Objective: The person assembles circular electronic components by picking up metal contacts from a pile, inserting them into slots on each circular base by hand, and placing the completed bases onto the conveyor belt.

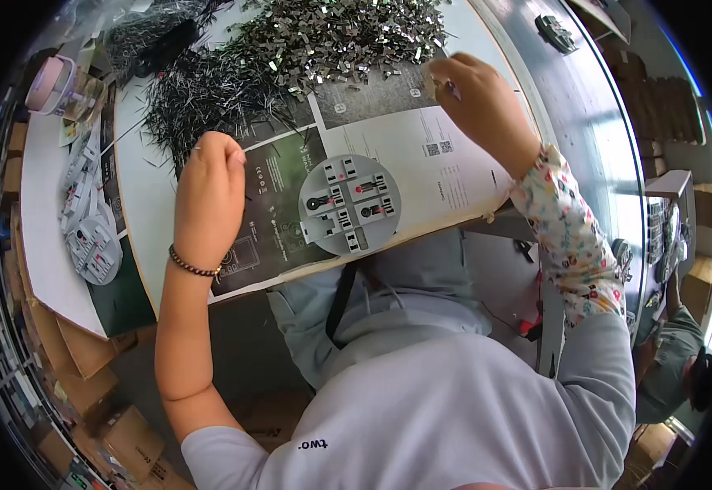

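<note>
The left hand [211,184] is beside the dark pins [201,106], the right hand [480,98] near the metal pieces [348,37]; both grips look closed, contents unclear. Between them, the grey disc [382,230] lies on the tabletop [137,208].

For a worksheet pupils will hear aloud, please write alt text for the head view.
A person's left hand and right hand are over a table holding a round grey plate with small parts. Beyond the plate lie a pile of dark, thin pieces and a heap of small shiny pieces.
</note>
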Available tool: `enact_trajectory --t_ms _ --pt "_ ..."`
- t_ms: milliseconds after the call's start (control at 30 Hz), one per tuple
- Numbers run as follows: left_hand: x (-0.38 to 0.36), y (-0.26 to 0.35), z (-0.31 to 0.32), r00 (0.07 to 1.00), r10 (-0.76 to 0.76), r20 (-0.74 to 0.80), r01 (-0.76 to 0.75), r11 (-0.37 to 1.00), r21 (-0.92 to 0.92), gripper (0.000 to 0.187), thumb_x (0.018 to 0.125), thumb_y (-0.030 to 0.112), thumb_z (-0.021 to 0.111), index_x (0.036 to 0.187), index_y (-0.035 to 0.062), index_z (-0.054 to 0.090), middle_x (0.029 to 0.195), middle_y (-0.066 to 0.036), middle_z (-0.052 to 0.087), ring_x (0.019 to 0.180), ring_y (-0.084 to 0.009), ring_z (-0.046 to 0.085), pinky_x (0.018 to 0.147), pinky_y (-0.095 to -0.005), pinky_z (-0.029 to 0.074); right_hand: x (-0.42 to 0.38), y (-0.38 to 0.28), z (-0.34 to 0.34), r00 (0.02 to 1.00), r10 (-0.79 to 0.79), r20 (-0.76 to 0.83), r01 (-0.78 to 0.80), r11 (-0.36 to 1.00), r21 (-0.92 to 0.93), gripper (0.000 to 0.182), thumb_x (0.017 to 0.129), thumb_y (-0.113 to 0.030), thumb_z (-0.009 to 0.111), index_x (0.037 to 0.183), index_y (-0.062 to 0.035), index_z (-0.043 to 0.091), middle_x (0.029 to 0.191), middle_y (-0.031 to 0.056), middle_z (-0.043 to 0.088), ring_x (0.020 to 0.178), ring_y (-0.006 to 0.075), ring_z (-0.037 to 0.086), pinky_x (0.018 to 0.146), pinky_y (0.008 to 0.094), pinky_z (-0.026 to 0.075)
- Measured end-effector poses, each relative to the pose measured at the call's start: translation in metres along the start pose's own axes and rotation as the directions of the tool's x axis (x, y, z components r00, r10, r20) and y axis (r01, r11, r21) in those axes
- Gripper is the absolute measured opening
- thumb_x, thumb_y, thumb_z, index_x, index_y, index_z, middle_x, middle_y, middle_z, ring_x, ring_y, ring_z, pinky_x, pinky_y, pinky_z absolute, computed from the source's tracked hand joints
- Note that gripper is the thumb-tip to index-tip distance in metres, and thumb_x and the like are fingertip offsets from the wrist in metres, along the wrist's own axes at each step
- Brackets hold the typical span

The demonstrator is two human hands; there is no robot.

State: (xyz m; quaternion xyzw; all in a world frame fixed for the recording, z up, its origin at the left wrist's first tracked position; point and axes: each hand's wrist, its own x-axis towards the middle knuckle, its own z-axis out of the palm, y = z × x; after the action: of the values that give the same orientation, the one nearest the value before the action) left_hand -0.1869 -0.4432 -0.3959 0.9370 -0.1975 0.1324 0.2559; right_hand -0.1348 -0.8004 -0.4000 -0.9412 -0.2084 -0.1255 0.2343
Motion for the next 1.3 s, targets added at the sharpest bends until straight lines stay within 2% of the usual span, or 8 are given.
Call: enact_trajectory --t_ms 67,200,367,467,767,867,1000,1300 --pt "0.003 0.016 -0.015 0.938 -0.294 0.182 0.333 0.912 -0.240 0.009 0.088 0.000 0.066 0.093 0.0026 0.059 0.089 -0.009 0.062 0.080 -0.0272 0.057 0.076 -0.0335 0.046 0.007 0.013 0.010 0.998 -0.055 0.032 0.057 0.998 -0.041 0.026 0.086 -0.001 0.063 0.110 -0.0047 0.069 0.103 0.0127 0.067 0.086 0.0316 0.067 0.076 0.0387 0.055" --pt "0.002 0.037 -0.025 0.933 -0.098 0.345 0.200 0.941 -0.273 0.008 0.094 -0.002 0.060 0.099 -0.0003 0.066 0.092 -0.003 0.062 0.081 -0.0083 0.056 0.073 -0.0229 0.045 0.012 0.020 0.016 0.986 -0.138 0.094 0.138 0.990 0.011 0.026 0.086 -0.001 0.065 0.112 -0.0033 0.068 0.104 0.0120 0.066 0.086 0.0301 0.067 0.076 0.0374 0.055" --pt "-0.004 0.054 -0.018 0.919 -0.029 0.394 0.262 0.790 -0.554 0.017 0.088 -0.002 0.068 0.104 0.0031 0.072 0.089 -0.005 0.066 0.075 -0.0125 0.057 0.068 -0.0273 0.046 -0.001 0.018 -0.002 0.975 -0.173 0.139 0.130 0.954 0.270 0.022 0.085 -0.001 0.066 0.107 -0.0017 0.066 0.103 0.0113 0.065 0.085 0.0308 0.066 0.076 0.0372 0.055" --pt "-0.006 0.060 -0.008 0.958 -0.017 0.286 0.210 0.720 -0.662 0.021 0.087 -0.001 0.072 0.107 0.0050 0.074 0.091 -0.003 0.067 0.077 -0.0086 0.057 0.066 -0.0252 0.046 -0.008 0.016 0.011 0.994 -0.096 0.054 0.082 0.973 0.217 0.022 0.085 0.001 0.066 0.106 -0.0018 0.066 0.103 0.0115 0.065 0.083 0.0303 0.066 0.074 0.0370 0.054" --pt "-0.016 0.099 0.022 0.982 -0.150 0.113 0.188 0.761 -0.621 0.011 0.082 -0.001 0.077 0.090 0.0054 0.074 0.092 -0.005 0.068 0.075 -0.0133 0.059 0.063 -0.0262 0.047 -0.023 -0.018 -0.009 0.975 -0.222 -0.008 0.220 0.963 0.158 0.021 0.083 0.001 0.067 0.103 -0.0019 0.063 0.099 0.0135 0.063 0.078 0.0328 0.064 0.070 0.0409 0.053" --pt "-0.013 0.093 0.030 0.997 0.081 0.019 -0.061 0.863 -0.502 0.014 0.078 -0.002 0.079 0.087 0.0064 0.072 0.090 -0.004 0.067 0.079 -0.0204 0.058 0.066 -0.0308 0.048 -0.047 -0.044 -0.025 0.976 -0.195 0.093 0.181 0.974 0.139 0.023 0.082 0.002 0.066 0.104 -0.0024 0.062 0.098 0.0138 0.063 0.079 0.0344 0.063 0.070 0.0419 0.053" --pt "-0.018 0.088 0.030 0.989 0.147 -0.025 -0.148 0.951 -0.273 0.014 0.075 -0.001 0.079 0.085 0.0078 0.072 0.088 -0.002 0.065 0.085 -0.0250 0.056 0.071 -0.0358 0.048 -0.066 -0.046 -0.024 0.977 -0.129 0.169 0.100 0.981 0.165 0.027 0.081 0.003 0.065 0.107 -0.0027 0.061 0.096 0.0140 0.063 0.080 0.0358 0.063 0.072 0.0426 0.052" --pt "-0.016 0.087 0.034 0.989 0.143 0.031 -0.129 0.950 -0.284 0.013 0.077 0.002 0.078 0.084 0.0077 0.069 0.088 -0.004 0.063 0.086 -0.0256 0.055 0.075 -0.0375 0.045 -0.072 -0.044 -0.018 0.958 -0.199 0.208 0.157 0.966 0.204 0.026 0.081 0.003 0.065 0.106 -0.0016 0.059 0.093 0.0144 0.064 0.083 0.0367 0.063 0.076 0.0433 0.052"
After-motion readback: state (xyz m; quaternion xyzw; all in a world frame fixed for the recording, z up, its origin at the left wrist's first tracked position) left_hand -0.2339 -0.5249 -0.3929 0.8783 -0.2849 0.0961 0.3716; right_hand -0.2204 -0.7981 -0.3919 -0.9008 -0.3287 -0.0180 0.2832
